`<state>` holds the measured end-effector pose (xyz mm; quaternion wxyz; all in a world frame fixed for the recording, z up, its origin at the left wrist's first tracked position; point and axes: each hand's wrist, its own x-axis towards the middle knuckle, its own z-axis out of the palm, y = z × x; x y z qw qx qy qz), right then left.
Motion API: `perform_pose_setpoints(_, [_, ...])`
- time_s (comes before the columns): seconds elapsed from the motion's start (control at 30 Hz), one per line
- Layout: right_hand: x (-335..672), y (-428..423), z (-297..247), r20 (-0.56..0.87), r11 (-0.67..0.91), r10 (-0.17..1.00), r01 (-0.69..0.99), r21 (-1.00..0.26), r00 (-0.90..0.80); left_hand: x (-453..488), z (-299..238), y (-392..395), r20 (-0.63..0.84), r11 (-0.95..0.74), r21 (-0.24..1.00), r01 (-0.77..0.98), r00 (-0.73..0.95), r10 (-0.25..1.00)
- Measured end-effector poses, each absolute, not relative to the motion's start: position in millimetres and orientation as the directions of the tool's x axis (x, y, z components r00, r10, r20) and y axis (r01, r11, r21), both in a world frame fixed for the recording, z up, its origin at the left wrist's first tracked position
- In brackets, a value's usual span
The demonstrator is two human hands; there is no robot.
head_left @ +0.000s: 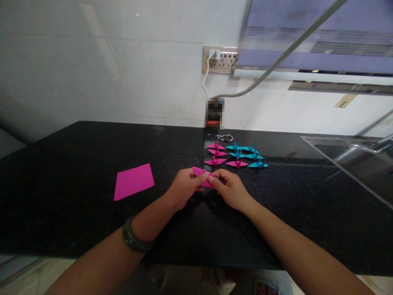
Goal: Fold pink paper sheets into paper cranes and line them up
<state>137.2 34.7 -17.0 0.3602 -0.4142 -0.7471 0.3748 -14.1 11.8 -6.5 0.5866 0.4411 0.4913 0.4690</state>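
The left hand [183, 187] is closed in a pinch, thumb and fingertips gripping the left end of a folded pink paper [201, 175]. The right hand [231, 189] is curled in the same way, its fingertips pinching the paper's right end. The paper sits between the two hands, just above the black counter [76, 155], near its middle. A dark bangle [134, 238] circles the left wrist.

Far to the left a flat pink sheet [134, 181] lies on the counter, well apart from the hands. Just behind the hands stand pink paper cranes [216, 154] with blue paper cranes [249, 155] beside them on the right. A bead bracelet [224, 138] lies behind them near the wall, under a wall socket [220, 60]. At the far right is a steel sink [353, 164]
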Motion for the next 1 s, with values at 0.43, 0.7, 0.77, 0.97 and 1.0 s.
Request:
perform_pose_setpoints(0.43, [135.5, 34.2, -18.4, 0.082, 0.168, 0.894, 0.159, -0.973, -0.44, -12.0, -11.2, 13.9, -0.161, 0.163, 0.98, -0.115, 0.025, 0.987])
perform_pose_setpoints(0.7, [137.2, 34.6, -17.7, 0.064, 0.094, 0.874, 0.038, -0.995, -0.481, -11.8, -9.0, 13.6, -0.213, 0.228, 0.94, -0.254, 0.084, 0.973])
perform_pose_setpoints(0.77, [138.1, 36.1, -17.9, 0.073, 0.104, 0.883, 0.041, -0.994, -0.464, -12.0, -8.1, 14.2, -0.227, 0.245, 0.935, -0.256, 0.096, 0.969])
perform_pose_setpoints(0.97, [140.0, 38.4, -16.1, 0.076, 0.146, 0.909, 0.141, -0.979, -0.41, -13.5, -8.4, 14.6, -0.259, 0.287, 0.939, -0.192, 0.157, 0.953])
perform_pose_setpoints(1.0, [140.0, 38.5, -16.0, 0.078, 0.151, 0.915, 0.155, -0.976, -0.396, -14.1, -8.4, 14.8, -0.28, 0.309, 0.929, -0.205, 0.16, 0.947])
